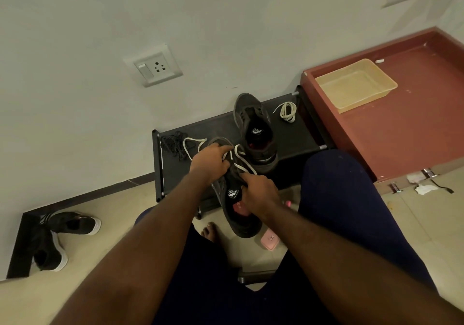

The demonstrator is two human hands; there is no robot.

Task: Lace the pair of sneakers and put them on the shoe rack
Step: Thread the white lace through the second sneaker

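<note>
White lace (247,166) ran in loose crossings over the front of the held sneaker (241,224), which hung just in front of the shoe rack (296,133), its toe over the rack's near edge. The left hand (211,161) curled its fingers round the sneaker's forefoot, fingertips touching the lace. The right hand (258,194) gripped the shoe at its throat with the fingers folded in; whether they also pinched a lace tip could not be told, since the hand hid them.

The second sneaker (256,128) stood unlaced on top of the rack toward its right end, with a coiled lace (288,111) beside it, nearer that end. At the rack's left end lay a black lace bundle (174,143), and a slack loop of the white lace trailed next to it.

Lacing looked barely begun, with only the lower eyelets crossed. To do this step well, it seemed wise to keep the left hand steadying the forefoot while the right fed one tip at a time through the next eyelet. Each crossing would want to be pulled snug and flat, and the two free ends kept level. The loop trailing on the rack might snag on the black bundle, so drawing the slack clear first would probably help.
</note>
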